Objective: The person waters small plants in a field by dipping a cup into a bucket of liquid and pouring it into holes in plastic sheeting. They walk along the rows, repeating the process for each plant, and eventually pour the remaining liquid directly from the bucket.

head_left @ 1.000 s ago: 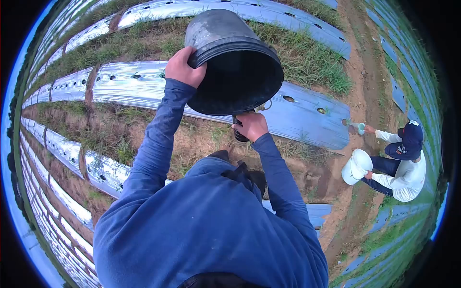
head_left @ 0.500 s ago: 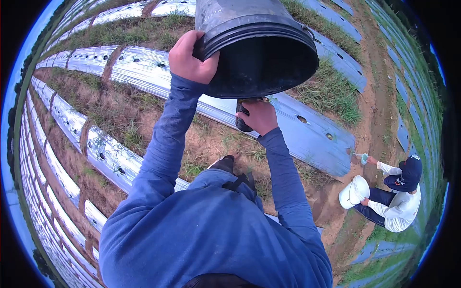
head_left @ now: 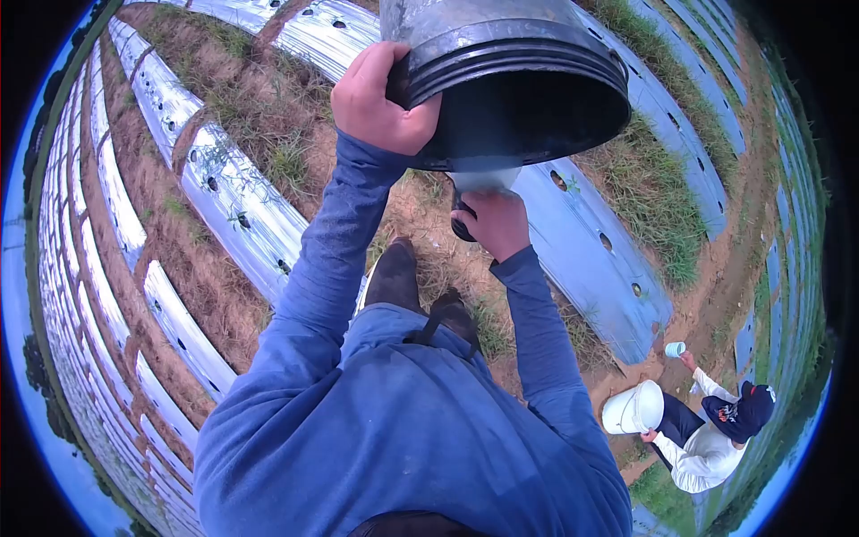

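Note:
A large black bucket (head_left: 501,45) is tipped on its side in front of my chest, its dark mouth turned toward me. My left hand (head_left: 386,103) is closed on the left side of its rim. Just under the lower lip, my right hand (head_left: 494,219) is wrapped round a small black container (head_left: 461,224), mostly hidden by the fingers. A pale, cloudy stream (head_left: 483,168) shows between the bucket's lip and that hand. The bottom of the bucket is out of view.
Long beds under silvery plastic mulch (head_left: 237,210) with planting holes run across the field, with grass (head_left: 658,206) and bare soil between. At lower right a crouching co-worker (head_left: 711,447) holds a white bucket (head_left: 633,407) and a light-blue cup (head_left: 676,349).
The bucket and both my hands sit slightly further right in view. A pale stream now shows at the bucket's lip. My view has turned, and the co-worker appears lower.

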Motion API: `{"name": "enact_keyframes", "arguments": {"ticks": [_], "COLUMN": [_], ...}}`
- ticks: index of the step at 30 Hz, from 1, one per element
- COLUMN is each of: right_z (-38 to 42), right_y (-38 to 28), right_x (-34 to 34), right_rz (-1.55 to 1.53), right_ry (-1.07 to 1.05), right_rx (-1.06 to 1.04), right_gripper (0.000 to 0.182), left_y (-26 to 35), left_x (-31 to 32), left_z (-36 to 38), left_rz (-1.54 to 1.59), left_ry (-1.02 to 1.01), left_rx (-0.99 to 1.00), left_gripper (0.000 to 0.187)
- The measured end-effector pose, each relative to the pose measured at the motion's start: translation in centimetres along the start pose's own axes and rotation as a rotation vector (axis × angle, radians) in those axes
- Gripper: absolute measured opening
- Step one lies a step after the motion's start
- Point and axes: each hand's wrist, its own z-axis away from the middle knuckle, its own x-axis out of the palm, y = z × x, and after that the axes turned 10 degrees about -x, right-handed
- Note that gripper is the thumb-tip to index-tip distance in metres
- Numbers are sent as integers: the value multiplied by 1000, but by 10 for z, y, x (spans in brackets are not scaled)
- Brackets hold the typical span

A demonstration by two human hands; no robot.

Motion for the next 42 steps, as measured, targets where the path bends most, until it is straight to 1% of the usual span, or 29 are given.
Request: {"name": "enact_keyframes", "arguments": {"ticks": [2,3,5,7,8,16,19,21,25,28,29,31,33,34,35,36,37,38,39,40,41,42], "right_z": [-20,-31,-60,-91,-112,-270,-328,-369,-456,-527,-552,-599,-649,-677,-700,-726,-759,-782,-797,-819,-846,-868], "right_y": [-16,-24,-41,-60,-69,-140,-161,-170,-186,-193,-192,-190,-181,-173,-170,-160,-145,-137,-136,-129,-119,-111], "right_x": [15,23,40,58,67,131,148,162,195,229,242,273,301,318,335,350,364,380,392,396,403,411], "right_rz": [5,-6,-20,-35,-39,-43,-55,-79,-99,-181,-191,-221,-258,-267,-288,-295,-284,-285,-292,-285,-279,-273], "right_ry": [42,1,-72,-94,-103,-14,11,28,36,49,64,88,54,45,36,21,11,-7,-37,-5,13,25], "right_rx": [-67,-65,-51,-60,-68,-158,-216,-259,-351,-381,-389,-405,-419,-424,-414,-418,-418,-412,-405,-405,-410,-414], "right_gripper": [29,28,27,26,25,25,24,24,20,17,17,16,16,16,16,17,17,17,17,14,13,13], "left_y": [-24,-38,-68,-106,-127,-258,-299,-327,-411,-515,-553,-639,-730,-753,-831,-843,-886,-910,-931,-921,-918,-928], "left_x": [-23,-34,-56,-78,-87,-187,-215,-233,-264,-281,-290,-314,-340,-350,-377,-372,-384,-395,-414,-413,-410,-416], "left_z": [-7,-11,-22,-34,-42,-113,-139,-159,-193,-211,-215,-218,-213,-213,-188,-177,-148,-118,-91,-85,-82,-43], "left_rz": [-17,-23,-35,-55,-49,-87,-119,-180,-153,-32,-19,-98,-174,-258,-153,184,312,342,301,246,325,88], "left_ry": [24,32,16,-12,2,60,169,245,393,598,651,677,677,614,560,638,696,625,592,597,693,669], "left_rx": [-4,-2,-58,-99,-80,-155,-141,-181,-484,-650,-731,-945,-1174,-1311,-1569,-1683,-1846,-1913,-2035,-2075,-2084,-1901], "left_gripper": [24,22,25,30,31,30,20,17,13,11,14,19,21,22,22,23,22,21,19,18,19,22]}}
